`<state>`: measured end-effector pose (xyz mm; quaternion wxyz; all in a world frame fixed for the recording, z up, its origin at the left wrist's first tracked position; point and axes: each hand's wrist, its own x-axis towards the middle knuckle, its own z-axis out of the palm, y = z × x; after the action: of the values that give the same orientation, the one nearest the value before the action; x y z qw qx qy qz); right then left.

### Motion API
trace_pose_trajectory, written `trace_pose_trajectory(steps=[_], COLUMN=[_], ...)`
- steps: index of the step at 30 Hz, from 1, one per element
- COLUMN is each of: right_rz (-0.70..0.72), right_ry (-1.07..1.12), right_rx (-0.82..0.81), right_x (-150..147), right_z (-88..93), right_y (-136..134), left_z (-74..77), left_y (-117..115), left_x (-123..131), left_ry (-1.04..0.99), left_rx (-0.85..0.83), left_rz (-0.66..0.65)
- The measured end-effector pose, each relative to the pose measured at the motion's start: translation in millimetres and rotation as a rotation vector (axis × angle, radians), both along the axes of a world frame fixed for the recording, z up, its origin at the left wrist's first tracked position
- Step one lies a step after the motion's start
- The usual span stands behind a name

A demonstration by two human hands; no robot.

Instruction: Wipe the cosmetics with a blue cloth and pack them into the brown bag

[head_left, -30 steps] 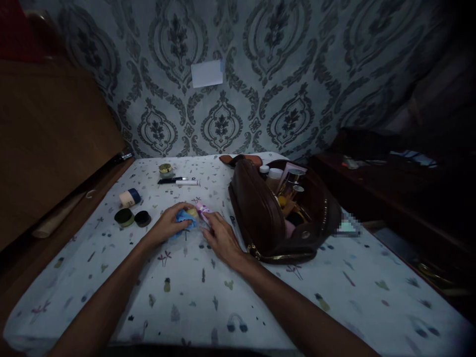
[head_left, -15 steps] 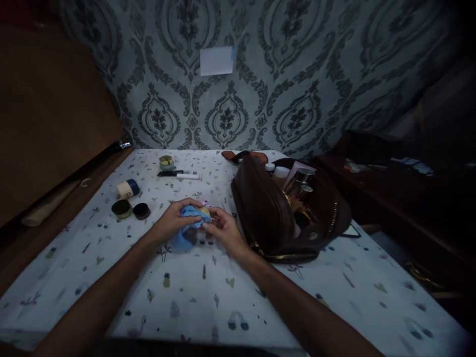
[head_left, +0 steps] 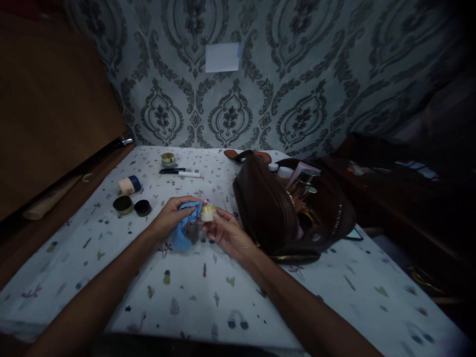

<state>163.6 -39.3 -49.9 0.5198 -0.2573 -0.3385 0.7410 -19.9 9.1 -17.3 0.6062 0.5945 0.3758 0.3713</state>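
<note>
- The small jar (head_left: 208,213), pale with a yellowish lid, is near the centre of the frame, above the table.
- The right hand (head_left: 228,232) has its thumb and fingers closed on the right side of this jar.
- The left hand (head_left: 171,215) pinches a blue cloth (head_left: 182,238) between thumb and fingers; the cloth reaches the jar's left side and hangs below.
- At left of centre stand a green-lidded jar (head_left: 123,205) and a black jar (head_left: 143,208), with a beige-and-blue bottle (head_left: 130,185) lying behind.
- Farther up are two pens (head_left: 191,174) and a gold-lidded jar (head_left: 168,160).
- Right of centre, a brown bag (head_left: 260,208) gapes, holding cosmetics (head_left: 284,173).
</note>
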Motion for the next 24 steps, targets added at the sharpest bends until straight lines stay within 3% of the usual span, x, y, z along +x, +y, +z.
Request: trace_pose_trajectory(steps=[4,13,24], right_rz=[0.024,-0.118,-0.414], right_ry=[-0.037,-0.322,-0.729], right_rx=[0.026,0.157,0.346], right_x=[-2,-5,-2], right_z=[0.9,-6.5,-22.0], right_y=[-1,-1,7], left_z=[-3.9,-5.4,-7.2], left_y=[1,4,2], left_x=[2,1,1], left_ry=[0.017,0.118,0.213], left_rx=[0.043,0.243,0.581], left_rz=[0.011,0.006,-0.098])
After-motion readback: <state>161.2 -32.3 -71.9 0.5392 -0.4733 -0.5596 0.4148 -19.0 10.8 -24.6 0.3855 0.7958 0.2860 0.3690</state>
